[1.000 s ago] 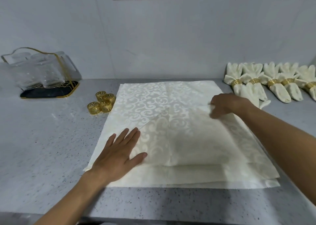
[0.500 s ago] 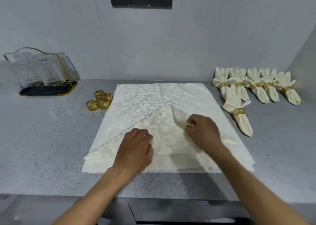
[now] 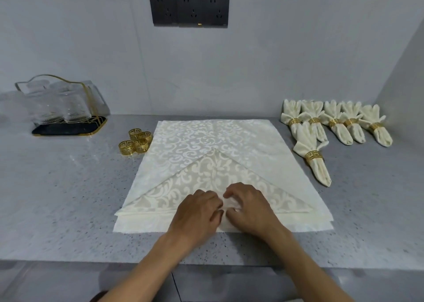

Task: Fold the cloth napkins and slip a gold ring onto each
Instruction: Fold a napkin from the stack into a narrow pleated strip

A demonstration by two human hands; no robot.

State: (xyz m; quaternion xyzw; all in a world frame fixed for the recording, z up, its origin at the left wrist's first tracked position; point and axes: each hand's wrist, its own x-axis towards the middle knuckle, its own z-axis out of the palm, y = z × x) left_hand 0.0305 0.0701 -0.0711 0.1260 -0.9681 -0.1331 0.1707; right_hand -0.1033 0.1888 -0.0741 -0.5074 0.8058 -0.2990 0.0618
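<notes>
Napkin (image 3: 213, 180) folded to triangle, base centre pinched by left hand (image 3: 197, 212) and right hand (image 3: 249, 210); gathering under way, gold ring (image 3: 135, 142) needed next.

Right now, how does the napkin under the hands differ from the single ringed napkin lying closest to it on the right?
The napkin under the hands lies flat as a wide triangle on the stack; the ringed napkin is gathered into a narrow bundle that fans out at its far end. The first has no ring; the second wears a gold ring. The left hand and right hand pinch the first; nothing touches the second. Both are cream cloth.
</notes>
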